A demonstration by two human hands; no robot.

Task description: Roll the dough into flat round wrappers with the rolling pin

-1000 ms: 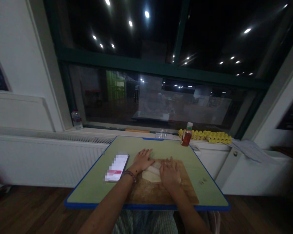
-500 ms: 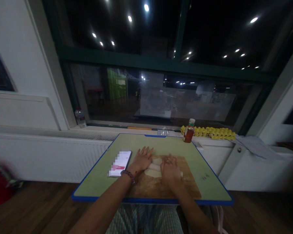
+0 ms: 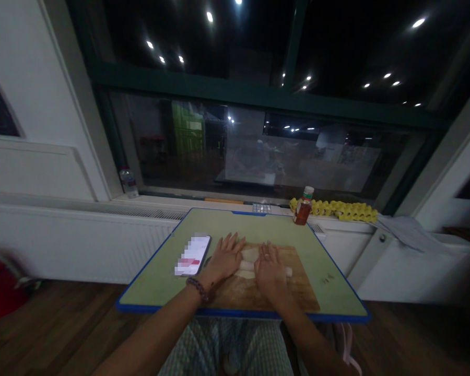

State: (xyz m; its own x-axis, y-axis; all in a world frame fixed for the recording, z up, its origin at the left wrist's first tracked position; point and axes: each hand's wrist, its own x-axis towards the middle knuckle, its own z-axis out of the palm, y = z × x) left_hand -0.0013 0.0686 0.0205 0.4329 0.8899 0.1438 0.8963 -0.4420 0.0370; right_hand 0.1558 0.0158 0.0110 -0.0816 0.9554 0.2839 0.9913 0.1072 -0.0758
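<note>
A pale rolling pin (image 3: 247, 266) lies crosswise over a flat, thin sheet of dough (image 3: 250, 254) on a wooden board (image 3: 238, 297). My left hand (image 3: 225, 258) rests over the pin's left end, its fingers stretched out and spread. On the right part of the pin lies my right hand (image 3: 271, 269), palm down with fingers extended forward. The pin's right end sticks out beyond that hand. Both hands hide parts of the pin, and the right one also covers some dough.
A lit phone (image 3: 195, 255) lies left of the board on the green, blue-edged table (image 3: 160, 287). Near the far right corner stands a bottle of red sauce (image 3: 303, 208). Yellow egg trays (image 3: 337, 209) and a clear water bottle (image 3: 129, 183) are along the window ledge.
My right hand has shifted slightly left and its fingers now show more clearly. Both hands remain on the rolling pin. The camera view has tilted a little.
</note>
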